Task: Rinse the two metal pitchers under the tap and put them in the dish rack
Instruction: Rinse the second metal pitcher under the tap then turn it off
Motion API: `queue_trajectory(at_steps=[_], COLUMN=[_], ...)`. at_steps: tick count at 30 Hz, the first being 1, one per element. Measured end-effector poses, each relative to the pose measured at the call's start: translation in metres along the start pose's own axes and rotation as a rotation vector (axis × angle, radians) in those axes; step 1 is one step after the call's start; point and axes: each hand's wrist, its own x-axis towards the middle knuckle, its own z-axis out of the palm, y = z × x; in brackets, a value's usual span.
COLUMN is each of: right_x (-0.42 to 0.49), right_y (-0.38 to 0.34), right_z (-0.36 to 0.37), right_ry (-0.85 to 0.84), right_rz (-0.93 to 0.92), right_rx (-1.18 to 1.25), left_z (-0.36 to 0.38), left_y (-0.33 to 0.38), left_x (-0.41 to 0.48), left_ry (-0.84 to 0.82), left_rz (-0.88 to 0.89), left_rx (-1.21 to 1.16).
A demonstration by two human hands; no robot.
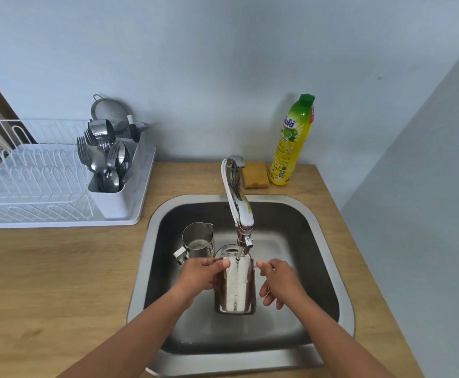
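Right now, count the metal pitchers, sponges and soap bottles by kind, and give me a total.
Metal pitchers: 2, the held pitcher and the standing pitcher
Sponges: 1
Soap bottles: 1
Total: 4

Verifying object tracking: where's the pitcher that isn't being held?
Head view: the free pitcher stands upright in the sink, left-rear, just left of the tap spout and beyond the left hand, which grips the held pitcher.

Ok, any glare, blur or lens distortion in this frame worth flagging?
Head view: wide-angle lens bows the sink rim; glare whitens the held pitcher under the tap; the soap bottle throws a soft shadow on the wall; no notable blur.
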Motion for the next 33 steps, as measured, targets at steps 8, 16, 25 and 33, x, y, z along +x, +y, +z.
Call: queue_trajectory(at_steps=[8,16,25,33], right_x=[0.008,0.013,0.022,0.020], right_y=[-0.002,-0.004,0.006,0.009], right_z=[-0.006,-0.008,-0.008,-0.004], right_ry=[-0.085,-0.158,-0.267,-0.282], right_rz=[0.071,0.155,0.314,0.309], right_rx=[0.097,0.207,0.512,0.467], left_z=[-0.003,-0.002,-0.012,0.005], left_y=[0.000,0.006,0.039,0.146], left_x=[0.003,0.004,0.022,0.048], left_ry=[0.031,0.042,0.134,0.283], left_rz=[-0.071,-0.048,0.227,0.741], left_rx=[-0.053,-0.098,0.363,0.973])
